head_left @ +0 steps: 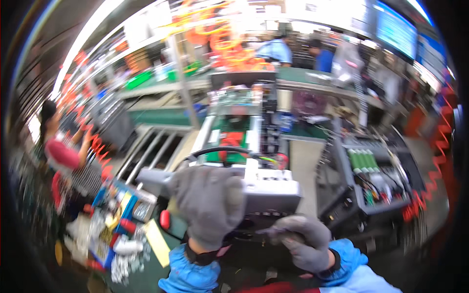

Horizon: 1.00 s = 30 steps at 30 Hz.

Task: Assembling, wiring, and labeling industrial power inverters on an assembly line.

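Before me on the bench stands an opened machine with a light grey front panel [271,188], a black cable [220,149] arching over its top, and red and green parts inside. My left hand [207,205], in a grey glove, is closed over the panel's left part; its fingertips are hidden. Lower and to the right, my right hand [303,239], also gloved, has its fingers curled together by the panel's lower edge. A thin dark tip seems to stick out leftward from them, too blurred to name. Blue sleeve covers [193,271] show at both wrists.
At right sits another opened grey housing [361,176] with green cylinders and wiring. Blue parts bins [102,254] and a yellow strip [157,243] lie at lower left. Red coiled hoses [435,171] hang at both sides. A person [68,156] stands at left; others are farther back.
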### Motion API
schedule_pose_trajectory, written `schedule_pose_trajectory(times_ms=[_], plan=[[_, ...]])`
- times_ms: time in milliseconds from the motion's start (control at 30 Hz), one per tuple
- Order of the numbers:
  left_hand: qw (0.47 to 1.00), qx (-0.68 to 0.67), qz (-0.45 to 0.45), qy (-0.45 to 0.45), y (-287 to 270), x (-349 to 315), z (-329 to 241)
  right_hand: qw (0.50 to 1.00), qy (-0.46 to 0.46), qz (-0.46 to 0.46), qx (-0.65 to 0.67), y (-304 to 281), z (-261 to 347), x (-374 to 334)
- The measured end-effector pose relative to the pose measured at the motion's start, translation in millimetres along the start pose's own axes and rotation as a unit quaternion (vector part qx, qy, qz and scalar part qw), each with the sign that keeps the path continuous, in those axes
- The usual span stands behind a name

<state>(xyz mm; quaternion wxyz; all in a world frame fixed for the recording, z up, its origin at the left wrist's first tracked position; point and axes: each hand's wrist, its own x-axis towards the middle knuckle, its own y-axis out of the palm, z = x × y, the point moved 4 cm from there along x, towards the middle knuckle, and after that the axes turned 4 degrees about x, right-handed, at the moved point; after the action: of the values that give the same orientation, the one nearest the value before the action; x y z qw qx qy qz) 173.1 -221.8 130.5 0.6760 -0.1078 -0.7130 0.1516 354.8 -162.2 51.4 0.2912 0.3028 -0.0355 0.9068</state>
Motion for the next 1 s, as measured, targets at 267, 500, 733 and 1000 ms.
schedule_pose_trajectory(times_ms=[267, 500, 733, 1000], plan=[[0.997, -0.045, 0.021, 0.055, -8, -13, 18, 0.975, -0.004, -0.217, -0.040, 60, 12, -21], [0.987, -0.148, -0.019, 0.063, 14, -29, 31, 0.860, 0.027, -0.500, -0.100, 69, -30, -41], [0.990, -0.067, -0.084, 0.092, 25, -39, 30, 0.872, -0.021, -0.460, -0.164, 73, -30, -27], [0.994, -0.028, -0.061, 0.091, 38, -41, 22, 0.892, -0.010, -0.429, -0.142, 78, -27, -9]])
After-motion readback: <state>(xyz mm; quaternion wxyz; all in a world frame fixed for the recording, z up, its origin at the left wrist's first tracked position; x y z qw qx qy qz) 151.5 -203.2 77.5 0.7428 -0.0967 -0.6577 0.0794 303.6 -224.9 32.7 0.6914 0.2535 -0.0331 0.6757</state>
